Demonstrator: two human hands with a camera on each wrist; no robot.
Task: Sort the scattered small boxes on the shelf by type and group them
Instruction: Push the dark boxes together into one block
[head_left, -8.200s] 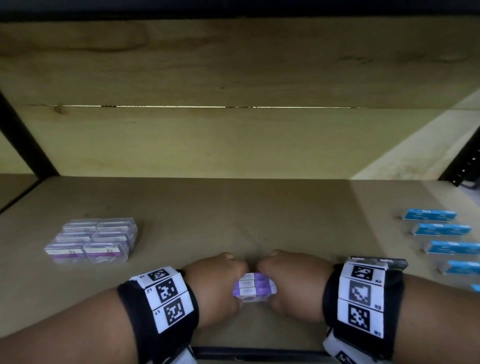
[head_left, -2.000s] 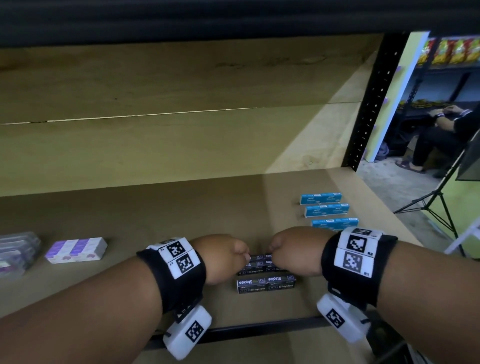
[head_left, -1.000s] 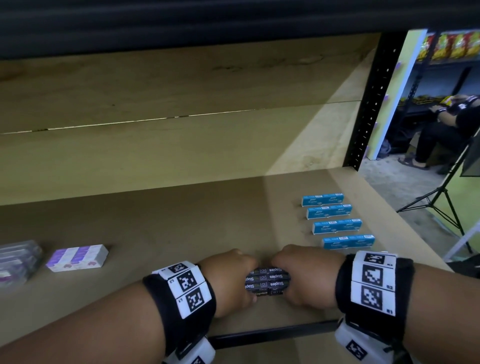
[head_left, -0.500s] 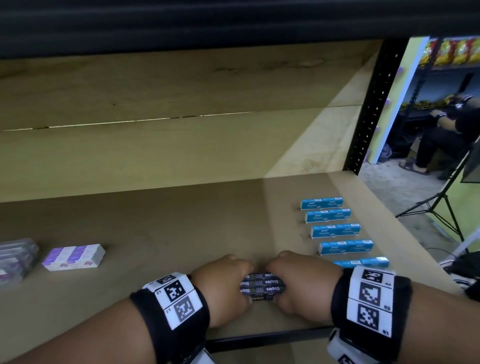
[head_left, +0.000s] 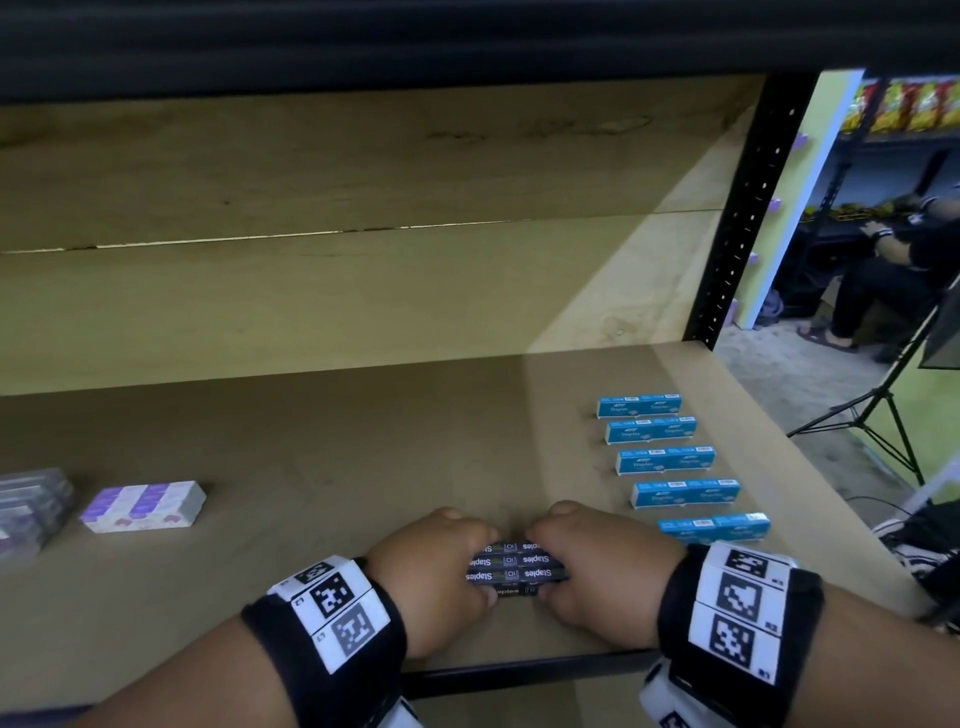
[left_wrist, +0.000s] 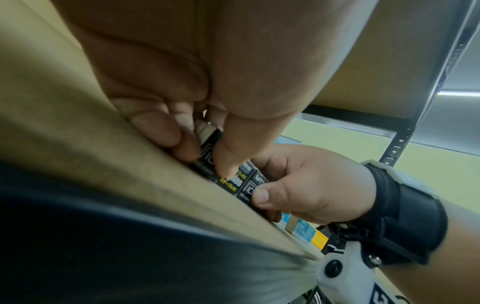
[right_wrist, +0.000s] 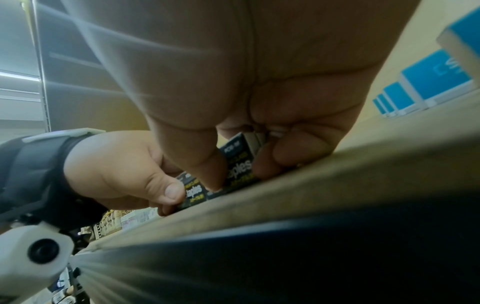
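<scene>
Step in hand: squaring up the black staple boxes (head_left: 511, 566) into one tight block, judging by both hands pressing in on them from either end.
Left hand (head_left: 436, 571): fingers curled round the left end of the black staple boxes, thumb on the near face in the left wrist view.
Right hand (head_left: 592, 566): clamped on the right end of the same block, thumb tip (left_wrist: 261, 195) pressed on the front face.
Where the block is: on the shelf (head_left: 363, 441), close to its front edge, left of and nearer than the blue staple boxes (head_left: 675, 462).
Other groups: the blue staple boxes lie in a spaced row; the purple box (head_left: 143, 506) sits well to the left of the black block, just beside clear-wrapped packs (head_left: 28, 506) at the frame edge.
Doing it well: push evenly from both ends so no box slides out of line; keep the block flat on the shelf while squeezing.
Watch for: the front edge is close, so a box nudged toward the person could probably tip off.
Placement: likely best kept well apart from the blue row so the types read as separate.
</scene>
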